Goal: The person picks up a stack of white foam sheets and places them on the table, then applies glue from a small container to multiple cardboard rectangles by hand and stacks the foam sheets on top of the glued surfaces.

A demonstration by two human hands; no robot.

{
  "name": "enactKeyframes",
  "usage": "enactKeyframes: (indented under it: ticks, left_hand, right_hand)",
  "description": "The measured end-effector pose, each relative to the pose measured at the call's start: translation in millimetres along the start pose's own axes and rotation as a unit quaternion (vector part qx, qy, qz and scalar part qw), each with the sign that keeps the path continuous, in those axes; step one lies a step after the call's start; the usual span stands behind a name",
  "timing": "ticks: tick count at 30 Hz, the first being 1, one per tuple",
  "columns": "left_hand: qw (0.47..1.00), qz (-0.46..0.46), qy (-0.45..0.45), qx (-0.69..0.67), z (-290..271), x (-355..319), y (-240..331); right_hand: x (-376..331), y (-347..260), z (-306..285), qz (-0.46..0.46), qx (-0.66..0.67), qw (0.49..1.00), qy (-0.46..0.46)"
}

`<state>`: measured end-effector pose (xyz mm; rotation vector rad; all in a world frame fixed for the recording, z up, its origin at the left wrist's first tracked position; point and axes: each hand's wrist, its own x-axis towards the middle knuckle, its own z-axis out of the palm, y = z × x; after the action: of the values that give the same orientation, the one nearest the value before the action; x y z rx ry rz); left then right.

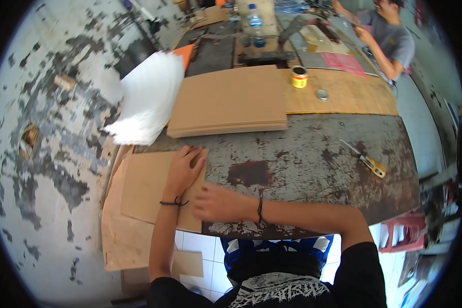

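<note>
My left hand (186,168) lies flat with spread fingers on a brown cardboard sheet (143,185), close to its far right corner. My right hand (223,203) is curled closed over the right edge of that same sheet and is a little blurred; whatever its fingers may hold is hidden. Under the sheet, a larger brown paper or board (120,241) sticks out toward me and to the left. Just beyond my hands, a stack of brown cardboard sheets (228,100) rests on the worn dark table (308,174).
White thin sheets (149,100) fan out by the left wall. A yellow-handled screwdriver (370,163) lies at right. An open yellow can (299,77) and its lid (322,95) stand on a wooden board (354,92). Farther back are a water bottle (255,25) and another person (390,41).
</note>
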<state>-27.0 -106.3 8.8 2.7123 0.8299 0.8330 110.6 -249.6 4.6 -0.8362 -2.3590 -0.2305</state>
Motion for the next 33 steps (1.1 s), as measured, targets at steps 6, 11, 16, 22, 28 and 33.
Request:
enactKeyframes:
  ticks: [6, 11, 16, 22, 28, 33]
  left_hand:
    - [0.999, 0.017, 0.023, 0.031, 3.0, 1.0, 6.0]
    - [0.995, 0.082, 0.041, 0.044, -7.5, 4.6, 12.0]
    - [0.988, 0.151, 0.005, 0.033, -22.9, 19.5, 23.7]
    - [0.995, 0.099, -0.006, -0.013, -20.1, 68.5, 52.0]
    - [0.99, 0.06, -0.11, -0.062, 15.6, 116.7, 16.9]
    - [0.992, 0.071, -0.092, -0.05, 15.0, 116.8, 25.8]
  right_hand:
    - [-47.9, 156.6, -119.0, 0.249, -0.102, 0.945, 0.186]
    - [-121.9, 237.6, -183.1, 0.504, -0.089, 0.824, 0.242]
    - [-149.3, 277.0, -192.5, 0.483, -0.158, 0.845, 0.168]
    - [-89.6, 232.4, -145.3, 0.492, 0.0, 0.871, -0.02]
    - [-87.1, 213.7, -125.0, 0.565, -0.017, 0.825, 0.006]
    - [-83.6, 219.6, -131.2, 0.542, -0.044, 0.839, -0.005]
